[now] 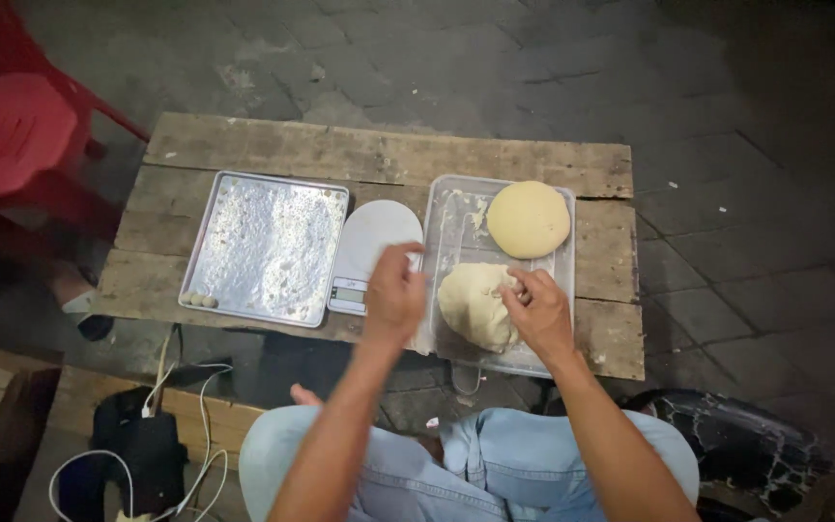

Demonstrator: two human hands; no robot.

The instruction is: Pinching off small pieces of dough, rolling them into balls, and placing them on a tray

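Right hand (538, 311): fingers curled, tips digging into the upper right edge of the near dough lump (475, 305), pinching at it. Left hand (393, 295): raised just left of that lump, over the tray's left rim and the near corner of the scale; fingers drawn together in a loose fist. Cannot tell whether it holds a piece of dough.

Dough, count 2. Near lump: pale, rough-surfaced, in the front half of the clear plastic tray (561, 360). Far dough ball (528, 219): smooth, round, yellower, in the back half of the same tray. The two sit close together but apart.

Trays, count 2. The clear one is on the right. A metal baking tray (268, 246), floured, is on the left. Small dough balls (198, 301) lie in its near left corner, count 3, in a row and touching.

Scale, count 1: white digital kitchen scale (371, 253) between the two trays, platter bare.

All of it rests on a wooden plank board (379, 155) set low over paved ground. The person sits with denim-clad knees (495, 454) at the near edge. Red plastic chair (12, 135) at upper left. White cables (186, 425) and a dark bag at lower left.
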